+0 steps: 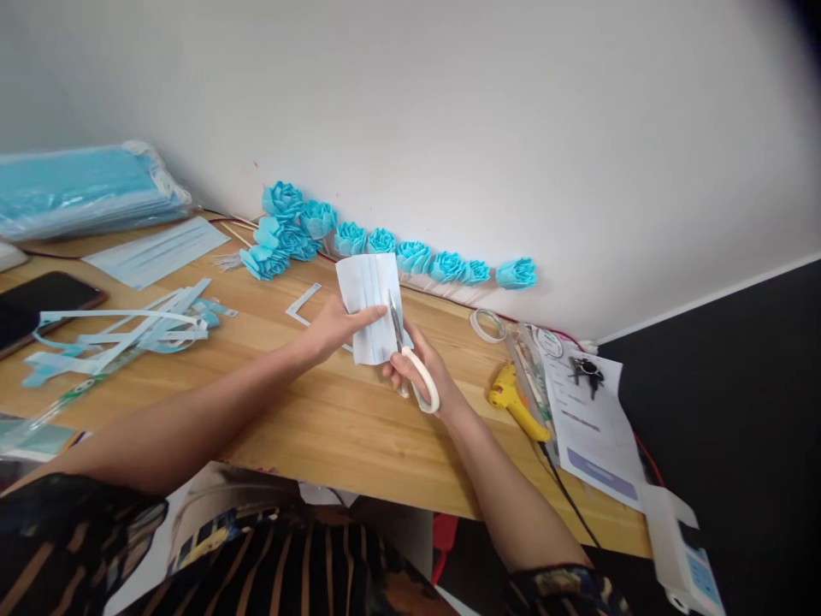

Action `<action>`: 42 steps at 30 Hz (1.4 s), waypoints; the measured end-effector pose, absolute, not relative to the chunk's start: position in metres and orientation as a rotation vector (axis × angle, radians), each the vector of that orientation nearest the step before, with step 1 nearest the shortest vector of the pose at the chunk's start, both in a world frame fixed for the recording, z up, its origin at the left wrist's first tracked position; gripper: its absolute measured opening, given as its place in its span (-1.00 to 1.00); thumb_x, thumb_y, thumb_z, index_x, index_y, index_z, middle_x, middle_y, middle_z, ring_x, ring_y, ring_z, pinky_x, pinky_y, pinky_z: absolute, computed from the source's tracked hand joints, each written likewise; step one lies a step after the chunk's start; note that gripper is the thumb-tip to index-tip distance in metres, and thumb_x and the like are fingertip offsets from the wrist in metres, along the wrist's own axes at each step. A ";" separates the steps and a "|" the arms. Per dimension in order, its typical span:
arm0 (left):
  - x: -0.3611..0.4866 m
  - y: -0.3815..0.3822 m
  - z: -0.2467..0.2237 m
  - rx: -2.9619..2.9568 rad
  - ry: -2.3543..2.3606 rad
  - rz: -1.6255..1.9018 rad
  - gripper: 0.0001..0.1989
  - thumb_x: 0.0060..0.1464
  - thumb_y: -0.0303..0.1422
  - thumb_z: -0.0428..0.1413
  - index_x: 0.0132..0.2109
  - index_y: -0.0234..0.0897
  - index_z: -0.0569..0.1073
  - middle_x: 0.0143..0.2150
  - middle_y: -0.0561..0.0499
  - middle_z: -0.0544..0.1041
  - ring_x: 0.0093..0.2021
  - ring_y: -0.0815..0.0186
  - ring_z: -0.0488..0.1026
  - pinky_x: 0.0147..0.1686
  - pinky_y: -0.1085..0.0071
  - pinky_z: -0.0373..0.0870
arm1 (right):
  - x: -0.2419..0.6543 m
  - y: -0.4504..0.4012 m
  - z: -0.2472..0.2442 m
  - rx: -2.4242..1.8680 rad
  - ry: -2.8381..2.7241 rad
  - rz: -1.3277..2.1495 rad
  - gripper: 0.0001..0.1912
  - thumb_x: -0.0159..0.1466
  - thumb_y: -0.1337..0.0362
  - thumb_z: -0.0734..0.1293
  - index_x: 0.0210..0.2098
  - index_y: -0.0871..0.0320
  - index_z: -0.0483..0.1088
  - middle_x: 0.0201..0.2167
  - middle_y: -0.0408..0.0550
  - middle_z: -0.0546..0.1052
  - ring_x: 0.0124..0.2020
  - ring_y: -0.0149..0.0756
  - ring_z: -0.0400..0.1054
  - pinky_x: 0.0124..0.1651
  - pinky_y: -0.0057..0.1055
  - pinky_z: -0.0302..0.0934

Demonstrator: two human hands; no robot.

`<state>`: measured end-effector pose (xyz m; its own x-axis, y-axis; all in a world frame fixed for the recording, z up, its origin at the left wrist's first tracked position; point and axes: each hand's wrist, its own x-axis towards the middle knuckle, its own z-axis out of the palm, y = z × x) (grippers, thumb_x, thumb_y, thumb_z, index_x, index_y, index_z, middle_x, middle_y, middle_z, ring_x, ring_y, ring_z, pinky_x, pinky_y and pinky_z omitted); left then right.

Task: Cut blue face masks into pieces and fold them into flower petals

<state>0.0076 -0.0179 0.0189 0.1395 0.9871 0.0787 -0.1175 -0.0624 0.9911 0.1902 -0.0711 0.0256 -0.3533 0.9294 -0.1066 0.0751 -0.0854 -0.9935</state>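
Observation:
A pale blue pleated piece of face mask is held up above the table, pinched in my left hand with the thumb across its front. My right hand grips white-handled scissors. Their metal blades lie along the right side of the mask piece; whether they are cutting into it I cannot tell. A thin white cut-off strip lies on the table just left of the mask piece. Behind my hands, a row of blue flowers stands along the wall.
On the left are a bag of masks, a flat mask, a pile of cut strips and a phone. A tape roll, yellow glue gun, printed paper and keys lie right.

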 end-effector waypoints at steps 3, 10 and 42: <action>0.008 -0.019 0.019 1.251 0.982 1.195 -0.46 -0.08 -0.14 0.29 -0.02 -0.41 0.47 -0.19 -0.18 0.62 -0.17 0.03 0.57 -0.26 0.26 0.52 | 0.188 -0.071 0.025 -1.133 -1.456 1.502 0.04 0.13 -0.08 0.42 0.41 0.08 -0.16 -0.50 -0.19 0.48 -0.61 -0.46 0.29 -0.58 -0.53 0.16; 0.009 -0.020 0.019 1.291 0.994 1.156 -0.47 -0.07 -0.20 0.29 0.02 -0.41 0.45 -0.24 -0.15 0.61 -0.15 0.04 0.56 -0.26 0.25 0.53 | 0.189 -0.070 0.021 -1.093 -1.494 1.436 -0.01 0.14 -0.07 0.42 0.40 0.08 -0.09 -0.52 -0.23 0.41 -0.59 -0.45 0.32 -0.57 -0.52 0.19; 0.010 -0.021 0.018 1.228 0.966 1.132 -0.50 -0.05 -0.17 0.27 -0.01 -0.40 0.47 -0.10 -0.23 0.61 -0.13 0.03 0.57 -0.25 0.25 0.54 | 0.183 -0.073 0.013 -1.135 -1.357 1.420 0.04 0.11 -0.06 0.44 0.41 0.03 -0.14 -0.54 -0.26 0.40 -0.67 -0.52 0.20 -0.67 -0.55 0.08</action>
<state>0.0104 -0.0212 0.0180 0.1964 0.9799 0.0360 -0.1189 -0.0126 0.9928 0.1831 -0.0733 0.0129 -0.2313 0.9713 -0.0559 0.0123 -0.0545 -0.9984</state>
